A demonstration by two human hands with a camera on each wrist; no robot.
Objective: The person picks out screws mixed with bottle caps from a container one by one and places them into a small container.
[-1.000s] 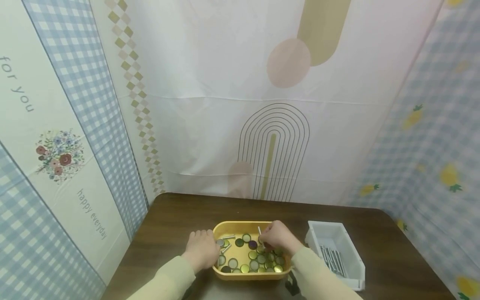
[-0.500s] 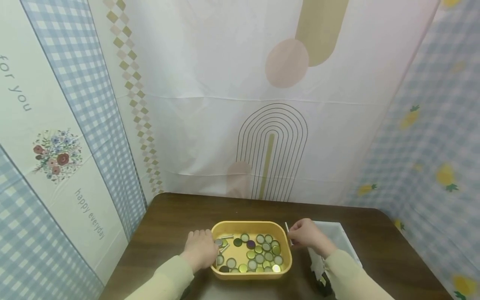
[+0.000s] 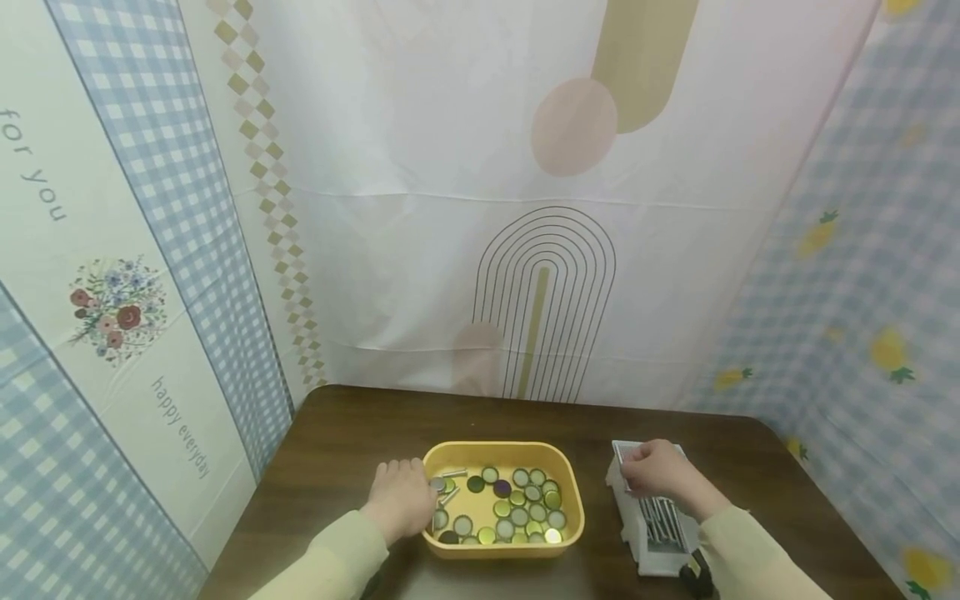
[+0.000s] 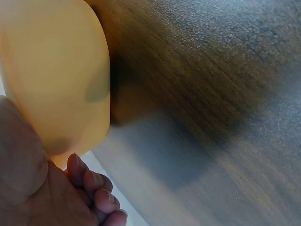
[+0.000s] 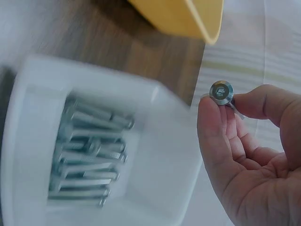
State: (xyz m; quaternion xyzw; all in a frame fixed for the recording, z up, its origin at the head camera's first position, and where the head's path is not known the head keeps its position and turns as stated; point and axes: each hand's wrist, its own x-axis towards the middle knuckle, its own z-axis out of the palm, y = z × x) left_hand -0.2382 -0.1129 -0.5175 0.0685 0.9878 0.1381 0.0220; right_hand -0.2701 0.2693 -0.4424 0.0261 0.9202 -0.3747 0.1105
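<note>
A bolt with a round socket head is pinched between the thumb and index finger of my right hand. In the head view that right hand is over the far part of a white bin, which holds several similar bolts. My left hand grips the left end of a yellow tub; in the left wrist view its fingers curl by the tub's wall. Inside the tub lie many bottle caps and a few bolts near the left end.
Both containers stand on a dark brown wooden table, the bin to the right of the tub with a gap between. Patterned cloth hangs behind the table and at both sides. A black strap shows at the right wrist.
My right hand has moved right, carrying the bolt from the yellow tub across to the white bin. The bin has shifted and turned slightly. The left hand keeps its place on the tub.
</note>
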